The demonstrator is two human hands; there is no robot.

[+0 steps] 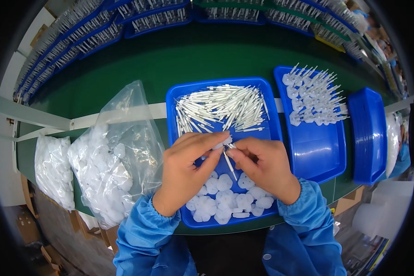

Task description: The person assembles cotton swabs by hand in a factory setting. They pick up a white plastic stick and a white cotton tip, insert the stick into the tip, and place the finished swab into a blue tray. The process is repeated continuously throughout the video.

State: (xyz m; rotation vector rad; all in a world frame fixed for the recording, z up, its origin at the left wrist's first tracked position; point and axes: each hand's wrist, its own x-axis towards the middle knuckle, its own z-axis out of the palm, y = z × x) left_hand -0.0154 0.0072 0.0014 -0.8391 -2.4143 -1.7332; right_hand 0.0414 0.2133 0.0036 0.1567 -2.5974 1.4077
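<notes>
My left hand (183,158) is closed, pinching a small translucent white plastic disc (222,142) between thumb and fingers. Right beside it my right hand (267,164) is closed too, its fingertips on a thin white plastic rod (229,164) that slants down between the hands. Fingers partly hide where rod and disc meet. Both hands are over a blue tray (171,103). A heap of white rods (225,106) fills its far half. Loose frosted white discs (224,200), lobed at the edges, lie in its near half.
Rods standing in discs (312,97) fill the far part of a second blue tray (318,158) on the right. Stacked blue trays (368,135) stand beyond it. An open clear bag of discs (103,170) and another bag (54,170) lie left. Filled trays (156,19) line the back.
</notes>
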